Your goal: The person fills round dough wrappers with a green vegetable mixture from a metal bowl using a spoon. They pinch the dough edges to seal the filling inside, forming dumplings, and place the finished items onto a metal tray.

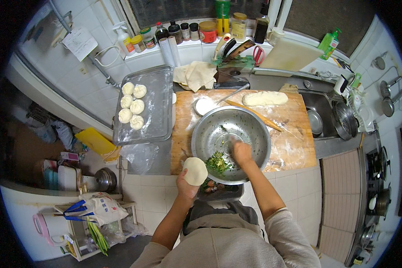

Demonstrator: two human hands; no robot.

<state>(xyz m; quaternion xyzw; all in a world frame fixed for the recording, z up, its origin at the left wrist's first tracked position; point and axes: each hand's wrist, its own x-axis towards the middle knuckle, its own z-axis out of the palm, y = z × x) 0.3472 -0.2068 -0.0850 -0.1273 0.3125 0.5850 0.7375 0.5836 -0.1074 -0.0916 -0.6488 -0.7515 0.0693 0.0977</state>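
Observation:
My left hand supports a flat round dough wrapper beside the left front rim of a large steel mixing bowl. My right hand is over the bowl's inside, with its fingers curled and blurred by motion. Whether it grips a utensil is unclear. Chopped green filling lies heaped in the near left part of the bowl, with bits stuck to the walls. Beneath the bowl is a floured wooden board.
Behind the bowl are a dish of white flour, a tapered rolling pin and a dough log. Several pleated buns sit on a dark metal tray at left. Knives stand behind the board; a sink is at right.

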